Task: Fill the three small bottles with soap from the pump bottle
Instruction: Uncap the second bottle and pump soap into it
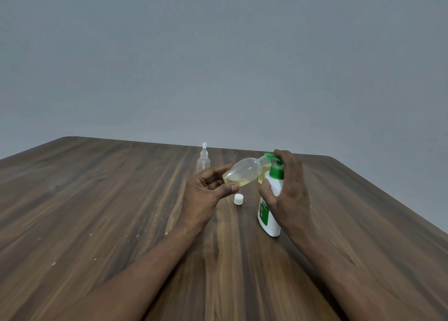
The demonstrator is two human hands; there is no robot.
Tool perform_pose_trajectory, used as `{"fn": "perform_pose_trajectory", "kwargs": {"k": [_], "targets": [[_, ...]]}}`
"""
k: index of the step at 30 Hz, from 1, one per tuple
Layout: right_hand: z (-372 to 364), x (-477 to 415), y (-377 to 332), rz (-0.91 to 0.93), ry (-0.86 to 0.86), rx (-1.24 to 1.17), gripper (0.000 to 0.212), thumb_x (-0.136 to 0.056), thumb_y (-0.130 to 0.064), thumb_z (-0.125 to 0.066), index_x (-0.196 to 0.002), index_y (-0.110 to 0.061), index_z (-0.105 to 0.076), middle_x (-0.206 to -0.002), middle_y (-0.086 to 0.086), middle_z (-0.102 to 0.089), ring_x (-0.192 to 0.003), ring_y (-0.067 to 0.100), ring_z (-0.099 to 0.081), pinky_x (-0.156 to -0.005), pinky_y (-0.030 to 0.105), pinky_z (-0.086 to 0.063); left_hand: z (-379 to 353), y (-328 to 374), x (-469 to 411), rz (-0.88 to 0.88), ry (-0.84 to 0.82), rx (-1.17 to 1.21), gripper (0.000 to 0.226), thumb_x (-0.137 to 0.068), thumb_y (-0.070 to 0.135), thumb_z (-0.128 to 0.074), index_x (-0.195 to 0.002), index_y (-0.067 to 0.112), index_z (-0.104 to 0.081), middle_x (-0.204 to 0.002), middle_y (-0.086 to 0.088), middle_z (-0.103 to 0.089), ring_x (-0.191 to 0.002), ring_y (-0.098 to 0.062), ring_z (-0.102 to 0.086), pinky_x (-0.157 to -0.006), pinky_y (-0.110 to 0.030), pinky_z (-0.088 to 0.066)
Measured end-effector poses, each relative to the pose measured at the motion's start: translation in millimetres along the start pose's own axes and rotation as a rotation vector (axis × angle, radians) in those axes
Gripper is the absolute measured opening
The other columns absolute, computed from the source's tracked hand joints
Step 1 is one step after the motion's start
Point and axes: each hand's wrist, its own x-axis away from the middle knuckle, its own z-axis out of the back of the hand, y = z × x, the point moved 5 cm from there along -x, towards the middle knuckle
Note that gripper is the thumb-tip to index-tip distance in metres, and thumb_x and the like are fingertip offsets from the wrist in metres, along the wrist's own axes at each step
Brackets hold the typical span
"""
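Note:
My left hand (208,190) holds a small clear bottle (242,171) tilted on its side, its open neck up against the green nozzle of the pump bottle (270,214). Some yellowish soap lies in its lower part. My right hand (288,187) wraps round the white pump bottle, fingers on top of the green pump head and thumb on the body. A second small bottle with yellow soap (262,176) shows partly behind the pump bottle. A clear spray bottle (203,159) stands upright farther back. A white cap (238,199) lies on the table between my hands.
The dark wooden table (121,211) stretches wide to the left and towards me, with a few pale specks on it. Its far edge runs just behind the bottles, against a plain grey wall.

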Motion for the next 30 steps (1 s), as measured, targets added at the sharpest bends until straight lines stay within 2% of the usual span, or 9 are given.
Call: {"fn": "perform_pose_trajectory", "kwargs": {"k": [6,12,17,23,26,30], "targets": [[1.4,-0.8,0.3,-0.001,0.008,-0.013,0.054,-0.080,-0.012,-0.070,-0.130,-0.019,-0.049,-0.117,-0.010,-0.050,-0.101,0.007,-0.054,-0.087,0.024,-0.046,-1.5,0.6,1.2,0.000,-0.011,-0.004,0.046,-0.075,-0.011,-0.079,-0.117,0.005,-0.071,-0.104,-0.008,-0.078,-0.098,-0.022,-0.075,-0.077,-0.026,-0.060],[0.5,0.3,-0.3,0.002,0.006,-0.011,0.064,-0.080,-0.008,-0.071,-0.137,-0.019,-0.043,-0.128,-0.007,-0.047,-0.110,0.004,-0.049,-0.092,0.023,-0.044,-0.8,0.5,0.9,0.004,-0.009,-0.004,0.047,-0.074,-0.011,-0.079,-0.118,0.004,-0.070,-0.104,-0.009,-0.078,-0.097,-0.022,-0.075,-0.077,-0.025,-0.060],[0.7,0.6,0.2,-0.006,0.001,-0.013,0.065,-0.080,-0.007,-0.072,-0.136,-0.021,-0.043,-0.129,-0.007,-0.047,-0.110,0.004,-0.050,-0.091,0.012,-0.040,-0.5,0.2,0.4,0.006,-0.004,-0.001,0.047,-0.074,-0.011,-0.079,-0.119,0.003,-0.070,-0.104,-0.010,-0.078,-0.098,-0.023,-0.075,-0.076,-0.026,-0.060],[1.5,-1.6,-1.1,-0.001,0.000,-0.028,0.054,-0.080,-0.009,-0.070,-0.128,-0.019,-0.050,-0.116,-0.010,-0.051,-0.102,0.008,-0.054,-0.086,0.018,-0.044,-1.2,0.6,2.1,0.004,-0.004,-0.008,0.047,-0.074,-0.011,-0.079,-0.118,0.002,-0.070,-0.104,-0.009,-0.078,-0.096,-0.022,-0.075,-0.076,-0.026,-0.060],[2.0,-0.9,-1.8,0.008,0.003,-0.036,0.058,-0.080,-0.006,-0.071,-0.130,-0.020,-0.046,-0.120,-0.008,-0.050,-0.105,0.009,-0.054,-0.087,0.023,-0.046,-0.7,0.6,1.7,0.003,-0.009,-0.007,0.047,-0.074,-0.010,-0.079,-0.118,0.003,-0.070,-0.105,-0.010,-0.078,-0.098,-0.024,-0.075,-0.078,-0.028,-0.061],[0.1,0.2,-1.2,0.002,0.006,-0.019,0.067,-0.079,-0.004,-0.072,-0.136,-0.020,-0.041,-0.129,-0.003,-0.048,-0.111,0.009,-0.053,-0.091,0.023,-0.045,-0.9,1.0,1.1,0.004,-0.007,-0.010,0.046,-0.075,-0.010,-0.079,-0.118,0.004,-0.070,-0.104,-0.009,-0.078,-0.098,-0.024,-0.075,-0.078,-0.028,-0.061]]}}
